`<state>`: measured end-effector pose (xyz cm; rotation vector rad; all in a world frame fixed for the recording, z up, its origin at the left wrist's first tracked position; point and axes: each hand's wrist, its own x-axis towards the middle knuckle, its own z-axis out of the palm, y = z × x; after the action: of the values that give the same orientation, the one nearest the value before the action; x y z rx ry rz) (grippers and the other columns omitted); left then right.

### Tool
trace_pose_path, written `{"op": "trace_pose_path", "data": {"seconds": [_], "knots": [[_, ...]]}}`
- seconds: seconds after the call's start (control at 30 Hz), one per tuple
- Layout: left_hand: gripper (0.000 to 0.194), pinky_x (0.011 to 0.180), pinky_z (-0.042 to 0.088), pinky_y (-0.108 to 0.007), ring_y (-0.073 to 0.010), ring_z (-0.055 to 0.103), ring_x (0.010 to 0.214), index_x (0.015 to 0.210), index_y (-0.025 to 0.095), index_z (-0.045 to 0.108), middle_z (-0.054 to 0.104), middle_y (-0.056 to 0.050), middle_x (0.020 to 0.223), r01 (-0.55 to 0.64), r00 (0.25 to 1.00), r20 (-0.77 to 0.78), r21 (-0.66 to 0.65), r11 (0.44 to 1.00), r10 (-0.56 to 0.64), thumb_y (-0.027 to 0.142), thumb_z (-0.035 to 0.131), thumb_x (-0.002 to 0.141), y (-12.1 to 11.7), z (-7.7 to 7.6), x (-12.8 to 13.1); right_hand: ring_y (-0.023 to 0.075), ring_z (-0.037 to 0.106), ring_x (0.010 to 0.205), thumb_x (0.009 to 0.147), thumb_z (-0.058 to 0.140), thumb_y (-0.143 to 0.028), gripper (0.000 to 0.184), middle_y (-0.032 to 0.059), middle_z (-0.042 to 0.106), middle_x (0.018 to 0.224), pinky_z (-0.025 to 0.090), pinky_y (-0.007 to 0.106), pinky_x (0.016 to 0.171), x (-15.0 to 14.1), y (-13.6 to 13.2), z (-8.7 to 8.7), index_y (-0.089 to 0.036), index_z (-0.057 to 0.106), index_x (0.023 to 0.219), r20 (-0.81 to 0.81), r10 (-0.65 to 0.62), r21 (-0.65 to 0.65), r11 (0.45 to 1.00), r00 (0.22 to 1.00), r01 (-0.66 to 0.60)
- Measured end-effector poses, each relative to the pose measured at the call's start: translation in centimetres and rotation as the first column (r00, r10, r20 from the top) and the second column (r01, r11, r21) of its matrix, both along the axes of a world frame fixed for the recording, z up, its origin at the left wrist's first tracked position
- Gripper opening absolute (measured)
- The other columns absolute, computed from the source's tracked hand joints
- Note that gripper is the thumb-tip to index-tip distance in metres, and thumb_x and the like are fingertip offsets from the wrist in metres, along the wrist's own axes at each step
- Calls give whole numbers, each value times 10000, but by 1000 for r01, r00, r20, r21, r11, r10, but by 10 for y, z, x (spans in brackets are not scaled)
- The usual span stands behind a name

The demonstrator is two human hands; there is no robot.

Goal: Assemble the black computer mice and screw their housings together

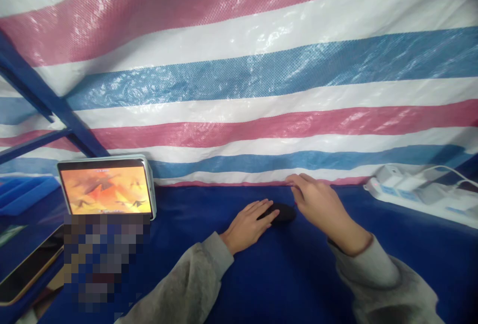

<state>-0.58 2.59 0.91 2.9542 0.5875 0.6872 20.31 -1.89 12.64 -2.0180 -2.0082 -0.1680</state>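
A black computer mouse (pixel 284 213) lies on the blue tabletop in front of me. From its left end, my left hand (pixel 251 222) holds it, with the fingers laid over its top and side. My right hand (pixel 313 199) is raised just beyond the mouse's right end. Its thumb and forefinger are pinched together. What they hold, if anything, is too small to make out. A tiny red spot shows beside the mouse's right end, below those fingers.
A propped screen (pixel 106 189) with an orange picture stands at the left. A phone (pixel 32 267) lies near the left edge, by a blue tray (pixel 28 194). At the right is a white power strip (pixel 421 199) with plugs. Striped sheeting (pixel 239 130) hangs behind the table.
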Motion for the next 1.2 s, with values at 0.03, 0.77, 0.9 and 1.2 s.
{"op": "trace_pose_path", "data": {"seconds": [0.03,0.77,0.9,1.2], "knots": [[408,1153,422,-442,-237,425,1430,1468,211,430,470,-128,1513,1,1000,2,1,1000,-1,260,388,1065,0,1,0,139,601,651,881,454,-158,282,43,697,1026,274,293,565,0,0,0,-236,645,1074,2,4,-3,1000,1000,-4],[411,1156,415,-450,-239,414,1437,1471,226,420,464,-130,1518,2,1000,4,-14,1000,-1,257,392,1062,1,0,0,174,643,740,895,448,-152,234,71,698,977,412,282,680,8,5,-7,-200,640,1020,-174,92,47,995,980,-85],[412,1151,421,-455,-243,420,1433,1473,230,417,463,-130,1518,7,1000,12,-17,1000,-7,264,392,1063,1,-1,0,173,641,709,878,439,-151,241,65,695,927,447,296,727,10,5,-6,-202,631,1013,-227,114,59,993,967,-103],[420,1165,400,-449,-231,408,1440,1480,231,415,444,-116,1534,-1,1000,17,-56,998,2,263,395,1063,1,-3,0,186,650,713,880,430,-187,224,62,702,879,470,317,733,15,3,0,-202,627,985,-294,135,110,988,946,-106]]}}
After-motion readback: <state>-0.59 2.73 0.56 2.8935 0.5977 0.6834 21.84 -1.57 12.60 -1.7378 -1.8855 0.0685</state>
